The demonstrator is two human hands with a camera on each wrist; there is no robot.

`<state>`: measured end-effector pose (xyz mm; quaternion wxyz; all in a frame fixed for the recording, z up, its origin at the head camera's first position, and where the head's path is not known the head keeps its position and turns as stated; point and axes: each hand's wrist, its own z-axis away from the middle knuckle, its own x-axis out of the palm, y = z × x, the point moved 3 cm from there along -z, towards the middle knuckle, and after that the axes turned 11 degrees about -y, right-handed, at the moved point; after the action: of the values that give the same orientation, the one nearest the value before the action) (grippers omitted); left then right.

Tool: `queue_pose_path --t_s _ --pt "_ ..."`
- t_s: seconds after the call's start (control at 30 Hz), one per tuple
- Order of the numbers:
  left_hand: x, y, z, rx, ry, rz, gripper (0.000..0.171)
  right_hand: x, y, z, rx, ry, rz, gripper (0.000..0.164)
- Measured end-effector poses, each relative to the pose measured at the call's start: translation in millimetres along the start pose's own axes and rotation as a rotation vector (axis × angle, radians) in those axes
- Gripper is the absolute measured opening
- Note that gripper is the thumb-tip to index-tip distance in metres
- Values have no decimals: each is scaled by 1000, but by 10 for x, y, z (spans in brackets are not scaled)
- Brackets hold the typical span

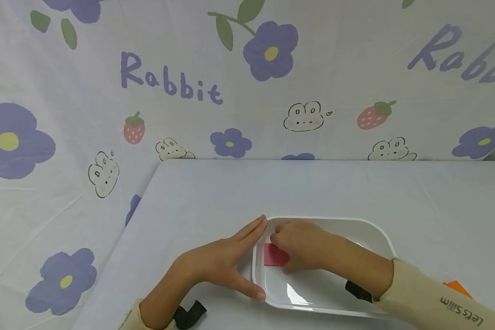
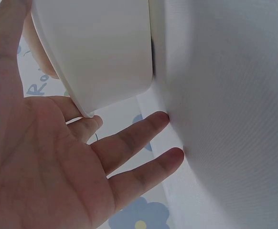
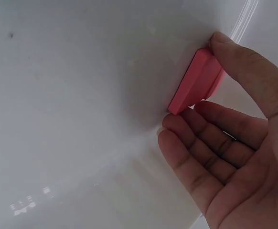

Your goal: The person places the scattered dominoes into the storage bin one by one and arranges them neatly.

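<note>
A white rectangular tray [image 1: 321, 217] with rounded corners and a raised rim stands on the white table. Inside its left end lies a flat pink block [image 1: 274, 255], partly covered by my right hand [image 1: 303, 243]. In the right wrist view, the thumb and fingertips pinch opposite ends of the pink block [image 3: 190, 85], which looks layered and sits close to the tray's glossy floor. My left hand [image 1: 218, 261] spreads around the outside of the tray's left end, thumb and fingers straight along the rim. Two of its fingertips reach the table in the left wrist view.
An orange item [image 1: 458, 288] shows behind my right sleeve, to the right of the tray. Black wrist devices sit at both wrists. A cloth [image 1: 181, 36] printed with flowers, strawberries and rabbits hangs behind the table and down its left side.
</note>
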<state>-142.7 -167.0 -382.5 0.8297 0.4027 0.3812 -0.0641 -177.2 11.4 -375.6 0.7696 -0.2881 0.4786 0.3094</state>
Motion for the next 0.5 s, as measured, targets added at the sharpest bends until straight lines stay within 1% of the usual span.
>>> queue_pose_path --t_s 0.2,0.5 --pt "-5 6 4 -5 -1 -10 130 -10 3 7 -33 28 16 36" --pt "-2 17 16 -19 -7 0 130 6 11 7 -71 51 35 36"
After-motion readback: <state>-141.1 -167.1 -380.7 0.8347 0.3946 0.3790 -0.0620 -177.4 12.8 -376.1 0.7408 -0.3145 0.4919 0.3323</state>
